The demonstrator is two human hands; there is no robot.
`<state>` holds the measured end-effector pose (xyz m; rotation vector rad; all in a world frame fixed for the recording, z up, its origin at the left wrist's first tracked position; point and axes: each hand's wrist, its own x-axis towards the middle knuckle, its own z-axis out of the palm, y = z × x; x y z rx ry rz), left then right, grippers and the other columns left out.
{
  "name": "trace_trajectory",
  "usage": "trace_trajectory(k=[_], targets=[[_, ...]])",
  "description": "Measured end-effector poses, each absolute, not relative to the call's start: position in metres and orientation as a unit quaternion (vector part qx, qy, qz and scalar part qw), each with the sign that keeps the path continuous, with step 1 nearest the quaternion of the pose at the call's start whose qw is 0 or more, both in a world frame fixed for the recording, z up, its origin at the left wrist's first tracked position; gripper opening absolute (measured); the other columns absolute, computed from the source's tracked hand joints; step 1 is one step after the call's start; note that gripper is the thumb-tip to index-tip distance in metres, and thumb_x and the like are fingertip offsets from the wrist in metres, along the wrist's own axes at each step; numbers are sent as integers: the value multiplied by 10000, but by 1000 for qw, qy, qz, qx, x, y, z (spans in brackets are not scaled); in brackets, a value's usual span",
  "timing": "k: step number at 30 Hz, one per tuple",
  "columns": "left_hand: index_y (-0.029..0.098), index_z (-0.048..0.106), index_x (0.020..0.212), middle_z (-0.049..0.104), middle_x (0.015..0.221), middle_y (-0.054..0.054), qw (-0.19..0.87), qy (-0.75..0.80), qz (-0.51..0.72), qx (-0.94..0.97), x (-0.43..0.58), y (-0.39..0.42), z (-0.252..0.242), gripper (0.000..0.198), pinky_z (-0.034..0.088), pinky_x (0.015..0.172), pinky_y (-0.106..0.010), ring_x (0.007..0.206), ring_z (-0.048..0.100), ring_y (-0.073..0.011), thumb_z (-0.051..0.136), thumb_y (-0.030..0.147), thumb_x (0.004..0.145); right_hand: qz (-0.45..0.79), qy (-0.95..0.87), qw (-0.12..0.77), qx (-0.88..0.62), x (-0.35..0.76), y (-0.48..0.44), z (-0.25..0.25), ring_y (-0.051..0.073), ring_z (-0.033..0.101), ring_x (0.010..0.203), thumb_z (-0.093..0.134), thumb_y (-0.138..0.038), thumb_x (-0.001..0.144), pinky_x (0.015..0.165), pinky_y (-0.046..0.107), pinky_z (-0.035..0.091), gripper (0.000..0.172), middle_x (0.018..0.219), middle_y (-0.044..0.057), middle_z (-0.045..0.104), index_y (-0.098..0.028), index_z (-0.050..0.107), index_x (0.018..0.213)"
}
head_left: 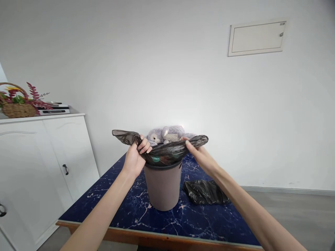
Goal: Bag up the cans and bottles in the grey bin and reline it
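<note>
Above the bin (162, 190), left fingers (144, 145) clench the black bag (167, 152); right fingers (192, 148) pinch it.

Bare forearms (104, 209) — slender, tapering toward the wrists (128, 171) — and slim, bare fingers (143, 143).

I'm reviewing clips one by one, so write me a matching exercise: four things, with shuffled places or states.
1. Bin
2. Left hand
3. Plush toy
4. Black bag

A. Pale grey, behind the bin
B. Lying to the right of the bin
C. Greyish-brown, standing upright
D. Closed around the translucent bag

Pairs: 1-C, 2-D, 3-A, 4-B
</note>
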<state>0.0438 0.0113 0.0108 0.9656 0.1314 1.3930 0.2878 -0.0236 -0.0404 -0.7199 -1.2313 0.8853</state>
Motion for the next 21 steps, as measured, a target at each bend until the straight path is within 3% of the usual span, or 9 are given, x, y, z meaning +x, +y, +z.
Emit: trace_trajectory(k=[3, 6, 8, 11, 14, 18, 21], targets=[[171, 537, 754, 263, 595, 93, 660, 60, 613, 430, 43, 9, 10, 322, 377, 491, -179, 440, 274, -60, 474, 111, 1064, 379, -585, 637, -328, 279, -28, -49, 294, 514, 1455, 831, -622, 827, 1275, 466, 334, 550, 1432, 45, 688, -283, 750, 1253], [176, 532, 748, 247, 605, 93, 655, 65, 608, 445, 43, 8, 9, 304, 374, 495, -183, 450, 257, -66, 526, 123, 1047, 378, -596, 639, -305, 264, -25, -46, 296, 607, 1339, 782, -666, 852, 1237, 472, 390, 505, 1285, 46, 758, -275, 778, 1172], [179, 530, 750, 232, 610, 94, 647, 72, 604, 460, 44, 6, 7, 291, 372, 499, -185, 459, 239, -70, 555, 134, 1036, 396, -576, 652, -292, 252, -21, -38, 289, 667, 1225, 759, -700, 853, 1162, 446, 468, 483, 1134, 55, 791, -262, 794, 1053], [184, 523, 751, 229, 618, 97, 617, 94, 599, 502, 47, 2, 4, 288, 366, 501, -189, 477, 205, -74, 628, 210, 1018, 478, -528, 663, -231, 238, -15, -21, 270, 713, 975, 767, -740, 817, 932, 399, 588, 498, 849, 54, 755, -246, 749, 875], [189, 515, 747, 240, 622, 100, 574, 128, 588, 555, 48, -2, 2, 343, 356, 501, -197, 498, 179, -75, 714, 340, 981, 526, -514, 662, -144, 229, -9, -8, 181, 602, 650, 800, -722, 799, 688, 332, 580, 500, 638, -33, 584, -249, 667, 891], [197, 521, 754, 234, 625, 102, 527, 167, 569, 609, 48, -3, 0, 398, 385, 536, -230, 514, 177, -79, 745, 467, 941, 463, -588, 633, -199, 218, 4, -1, 93, 266, 462, 629, -789, 892, 468, 240, 372, 546, 591, -123, 294, -250, 549, 919], [205, 525, 743, 282, 623, 86, 487, 190, 580, 625, 46, 0, -3, 409, 417, 570, -261, 523, 248, -93, 721, 511, 929, 277, -684, 587, -333, 208, 11, -1, 122, 331, 496, 364, -761, 1014, 510, 264, 337, 554, 605, -91, 344, -247, 533, 899]])
